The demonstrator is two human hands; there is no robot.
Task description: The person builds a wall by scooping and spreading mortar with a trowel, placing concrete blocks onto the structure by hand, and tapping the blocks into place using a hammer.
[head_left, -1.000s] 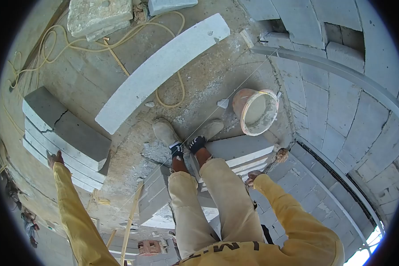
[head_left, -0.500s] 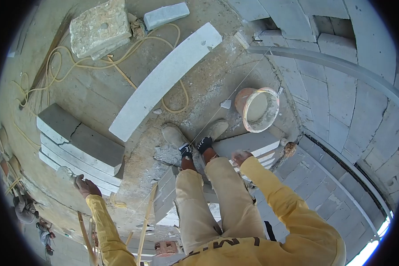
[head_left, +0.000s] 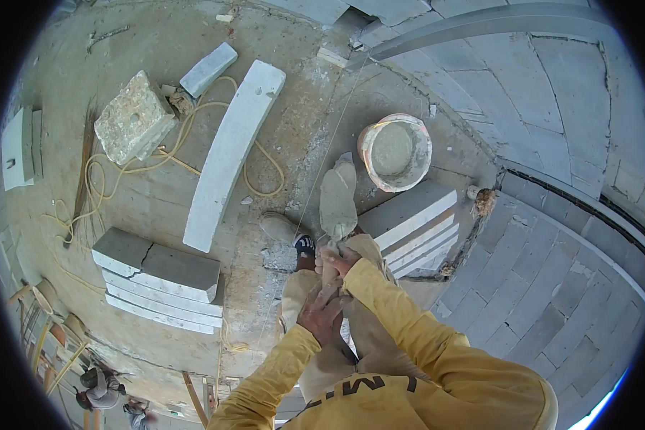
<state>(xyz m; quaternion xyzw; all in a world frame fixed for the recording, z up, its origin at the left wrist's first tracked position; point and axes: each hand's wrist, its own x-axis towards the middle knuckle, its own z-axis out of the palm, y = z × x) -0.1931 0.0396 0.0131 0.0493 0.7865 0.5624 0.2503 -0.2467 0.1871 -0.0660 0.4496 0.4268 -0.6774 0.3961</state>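
Observation:
A mortar-smeared trowel (head_left: 337, 204) points away from me in front of my legs, its blade over my right shoe. My right hand (head_left: 342, 259) is closed around it near the neck of the blade. Just below, my left hand (head_left: 321, 315) is on the handle end, its fingers partly hidden. Beyond the blade, to the right, stands a bucket (head_left: 366, 161) with grey wet mortar (head_left: 392, 149) inside. A stack of grey blocks (head_left: 416, 215) lies right of my legs.
A long curved block (head_left: 233, 158) lies ahead, beside a coiled hose (head_left: 186, 132) and a rough stone block (head_left: 136, 120). More blocks (head_left: 158, 269) are stacked at left. A taut string (head_left: 326, 154) crosses the floor. A block wall (head_left: 552, 107) rises at right. Another person (head_left: 100, 387) is far left.
My left hand has brought the trowel from the far left to in front of my legs. My right hand has moved left onto it. The view has shifted.

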